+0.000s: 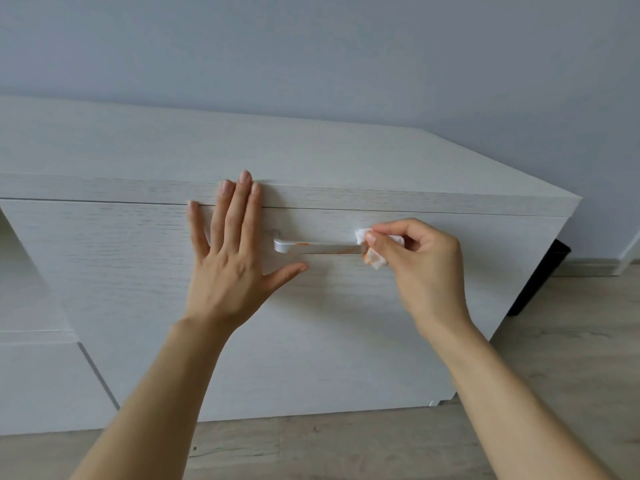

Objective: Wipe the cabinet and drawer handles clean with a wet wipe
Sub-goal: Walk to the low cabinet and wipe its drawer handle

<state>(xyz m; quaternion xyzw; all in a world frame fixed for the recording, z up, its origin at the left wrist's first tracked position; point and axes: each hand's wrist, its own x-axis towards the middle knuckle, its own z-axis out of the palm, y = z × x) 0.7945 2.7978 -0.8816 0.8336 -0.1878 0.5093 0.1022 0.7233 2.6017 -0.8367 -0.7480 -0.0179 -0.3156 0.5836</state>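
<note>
The left hand (pixel 228 261) lies flat with fingers straight on the pale wood-grain drawer front (pixel 138 271). Just right of its thumb runs a flat white bar handle (pixel 317 247), smeared orange. The handle's right end is hidden by a crumpled, orange-stained wipe (pixel 375 259), pinched in the right hand (pixel 420 271).

A plain pale blue-grey wall (pixel 346 57) fills the upper half of the frame. Light wood-grain plank flooring (pixel 554 341) runs along the bottom and lower right. A white skirting board (pixel 595 268) meets it at right.
</note>
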